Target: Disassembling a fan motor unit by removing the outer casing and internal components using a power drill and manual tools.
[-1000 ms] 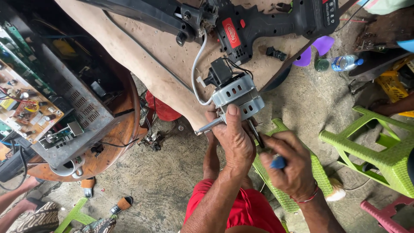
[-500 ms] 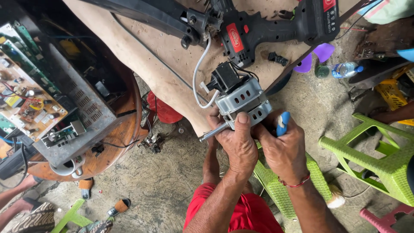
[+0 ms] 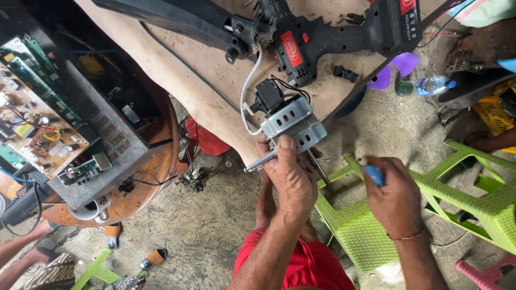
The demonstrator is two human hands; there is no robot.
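Note:
My left hand (image 3: 288, 176) grips a grey metal fan motor (image 3: 293, 123) from below, thumb on its slotted casing, its steel shaft (image 3: 259, 160) sticking out to the left. A white cable (image 3: 248, 91) and a black part run from the motor's top onto the table. My right hand (image 3: 395, 197) is closed around a screwdriver with a blue handle (image 3: 374, 174); its thin metal shank (image 3: 319, 168) slants up toward the motor's underside.
A beige worktable (image 3: 183, 86) carries a black-and-red cordless drill (image 3: 344, 32) and a black fan stand. At left sits an opened amplifier chassis (image 3: 70, 123) with circuit boards. Green plastic stools (image 3: 473, 193) stand at right. Another person's arm (image 3: 21, 249) shows bottom left.
My right hand with the blue-handled screwdriver has pulled back down and to the right, away from the motor. My left hand keeps hold of the motor.

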